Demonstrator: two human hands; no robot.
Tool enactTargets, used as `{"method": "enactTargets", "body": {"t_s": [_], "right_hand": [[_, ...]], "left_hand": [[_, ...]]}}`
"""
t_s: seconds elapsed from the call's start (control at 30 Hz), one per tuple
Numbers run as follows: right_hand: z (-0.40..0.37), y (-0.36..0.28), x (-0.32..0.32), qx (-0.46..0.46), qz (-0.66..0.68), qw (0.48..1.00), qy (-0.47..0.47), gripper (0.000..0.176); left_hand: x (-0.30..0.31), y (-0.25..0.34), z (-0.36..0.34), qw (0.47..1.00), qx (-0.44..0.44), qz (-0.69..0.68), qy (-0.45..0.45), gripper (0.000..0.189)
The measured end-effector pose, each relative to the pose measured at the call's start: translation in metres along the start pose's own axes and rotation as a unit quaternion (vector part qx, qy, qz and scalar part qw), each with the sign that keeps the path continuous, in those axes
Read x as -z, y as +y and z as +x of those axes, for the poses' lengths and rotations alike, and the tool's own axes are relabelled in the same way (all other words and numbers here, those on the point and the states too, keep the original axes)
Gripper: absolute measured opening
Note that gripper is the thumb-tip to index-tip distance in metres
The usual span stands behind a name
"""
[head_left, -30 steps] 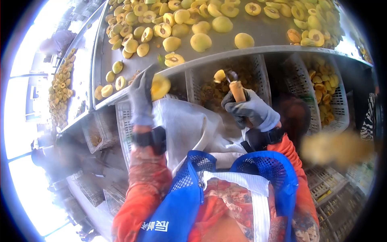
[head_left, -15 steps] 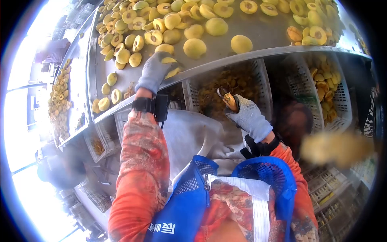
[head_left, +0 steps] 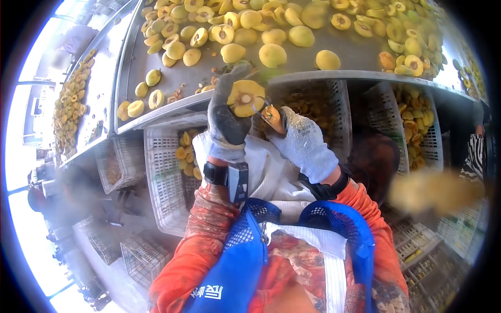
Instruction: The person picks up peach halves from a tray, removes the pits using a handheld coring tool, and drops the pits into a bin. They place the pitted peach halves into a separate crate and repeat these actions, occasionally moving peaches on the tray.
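My left hand (head_left: 225, 117), in a grey glove with a dark palm, holds a yellow peach half (head_left: 242, 104) with its cut face turned up and the brown centre showing. My right hand (head_left: 307, 140), gloved too, is wrapped round the wooden handle of a pitting tool (head_left: 272, 119). The tool's thin metal loop overlaps the right side of the cut face. Both hands are close together in front of the metal table's near edge, over the crates below.
Many peach halves (head_left: 272, 55) are spread over the metal table (head_left: 302, 57). Beneath its edge stand a white crate (head_left: 156, 177) with fruit pieces, a middle crate (head_left: 342, 115) with scraps, and a right crate (head_left: 438, 141) with halves. A blurred yellowish smear covers the right side.
My left hand has come back from the table edge with a peach half, palm now turned up. My right hand has moved slightly left, bringing the tool to the fruit.
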State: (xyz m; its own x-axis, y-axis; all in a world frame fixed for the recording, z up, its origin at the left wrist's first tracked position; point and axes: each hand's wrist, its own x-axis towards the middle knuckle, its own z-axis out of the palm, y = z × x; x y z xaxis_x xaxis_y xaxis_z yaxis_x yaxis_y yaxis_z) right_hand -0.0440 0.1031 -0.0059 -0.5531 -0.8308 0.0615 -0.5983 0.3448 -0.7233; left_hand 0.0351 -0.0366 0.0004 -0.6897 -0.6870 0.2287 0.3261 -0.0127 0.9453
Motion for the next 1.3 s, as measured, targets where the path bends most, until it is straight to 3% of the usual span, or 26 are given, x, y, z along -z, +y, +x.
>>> {"method": "enactTargets", "body": {"t_s": [0.07,0.13,0.17,0.2,0.3,0.37,0.4,0.5,0.6,0.73,0.93,1.03,1.1,1.13,1.2,1.23,1.3], "right_hand": [[-0.002,-0.002,0.0,-0.01,0.001,1.0,0.003,0.038],[-0.002,-0.007,0.001,-0.031,0.007,0.999,0.005,0.038],[-0.003,-0.007,-0.001,-0.031,0.013,0.999,0.007,0.038],[-0.005,-0.005,-0.005,-0.031,0.02,0.999,0.009,0.038],[-0.013,-0.005,-0.018,-0.051,0.065,0.997,0.001,0.034],[-0.017,-0.003,-0.024,-0.05,0.101,0.994,-0.002,0.032],[-0.02,0.0,-0.026,-0.041,0.119,0.992,-0.001,0.031],[-0.02,0.01,-0.026,-0.051,0.094,0.994,-0.017,0.03],[-0.02,0.01,-0.023,-0.033,0.141,0.989,0.038,0.027],[-0.02,0.002,-0.016,-0.022,0.173,0.981,0.083,0.023],[-0.019,0.019,-0.013,0.022,0.143,0.989,0.011,0.021],[-0.018,0.012,0.0,-0.044,0.328,0.937,-0.112,0.022],[-0.02,-0.001,0.018,-0.137,0.448,0.861,-0.2,0.021],[-0.022,-0.005,0.023,-0.19,0.504,0.806,-0.246,0.021],[-0.024,0.009,0.029,-0.202,0.586,0.718,-0.317,0.025],[-0.025,0.015,0.031,-0.207,0.622,0.669,-0.351,0.027],[-0.027,0.014,0.031,-0.204,0.611,0.687,-0.337,0.024]], "left_hand": [[-0.001,0.004,-0.001,0.961,0.14,-0.235,0.027,0.041],[-0.01,0.01,-0.007,0.983,0.096,-0.156,0.028,0.04],[-0.009,0.012,-0.008,0.992,-0.036,0.109,-0.045,0.038],[-0.007,0.014,-0.008,0.915,-0.189,0.353,-0.042,0.037],[-0.006,0.002,-0.011,0.914,-0.206,0.347,-0.029,0.031],[-0.024,0.007,-0.016,0.995,-0.017,0.084,0.042,0.029],[-0.031,0.01,-0.019,0.992,0.081,-0.052,0.077,0.029],[-0.03,0.005,-0.018,0.997,0.063,0.02,0.037,0.03],[-0.042,0.011,-0.017,0.99,0.092,-0.076,0.081,0.029],[-0.05,0.016,-0.016,0.996,-0.05,0.069,0.038,0.028],[-0.036,0.006,-0.014,0.996,-0.023,0.083,-0.011,0.024],[-0.047,0.016,-0.016,0.991,-0.011,0.129,0.012,0.023],[-0.049,0.02,-0.017,0.978,-0.002,0.206,0.025,0.022],[-0.048,0.021,-0.014,0.97,-0.032,0.24,-0.025,0.022],[-0.042,0.024,-0.006,0.941,-0.089,0.303,-0.124,0.021],[-0.04,0.024,-0.004,0.956,-0.023,0.252,-0.147,0.019],[-0.036,0.024,0.003,0.965,0.108,0.145,-0.191,0.015]]}}
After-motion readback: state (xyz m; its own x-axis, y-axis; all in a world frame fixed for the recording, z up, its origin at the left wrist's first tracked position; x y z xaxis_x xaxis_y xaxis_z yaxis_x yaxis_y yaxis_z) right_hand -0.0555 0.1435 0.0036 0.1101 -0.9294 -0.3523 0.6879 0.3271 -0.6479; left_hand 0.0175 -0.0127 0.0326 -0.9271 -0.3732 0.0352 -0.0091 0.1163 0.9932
